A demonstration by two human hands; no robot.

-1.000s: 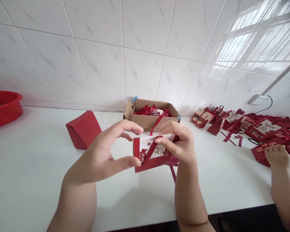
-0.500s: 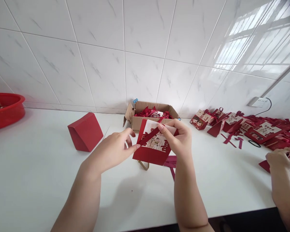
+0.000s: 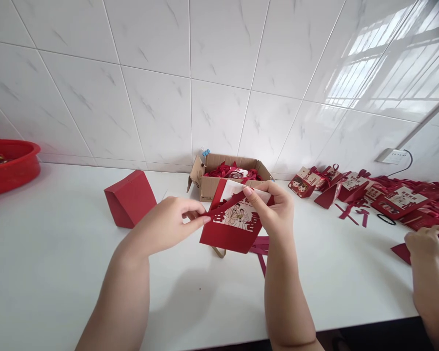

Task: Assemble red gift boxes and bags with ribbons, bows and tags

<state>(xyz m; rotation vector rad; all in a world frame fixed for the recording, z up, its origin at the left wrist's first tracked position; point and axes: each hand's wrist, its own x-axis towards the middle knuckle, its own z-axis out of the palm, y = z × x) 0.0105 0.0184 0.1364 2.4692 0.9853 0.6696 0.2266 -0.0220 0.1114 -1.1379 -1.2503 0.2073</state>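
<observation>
My right hand [image 3: 276, 204] grips the top of a red gift box [image 3: 225, 238] with a white printed card [image 3: 237, 217] on its front, showing a couple in wedding dress. The box is held tilted above the table. A dark red ribbon [image 3: 225, 204] runs across the card from under my right thumb. Its left end is pinched between the thumb and fingers of my left hand [image 3: 177, 219]. Below the box lie more purplish-red ribbons [image 3: 259, 246] and a tan strip [image 3: 218, 252], both partly hidden.
A plain red box [image 3: 129, 200] stands at left, near a red basin [image 3: 12, 168]. Behind is a cardboard box [image 3: 215, 187] of ribbons. Finished-looking gift boxes [image 3: 398, 200] crowd the right, beside a power strip [image 3: 391, 156]. Another person's hand [image 3: 428, 243] works at far right.
My left hand has closed on the ribbon's end and drawn it slightly left, lifting it off the card. The gift box stays in my right hand, nearly in place.
</observation>
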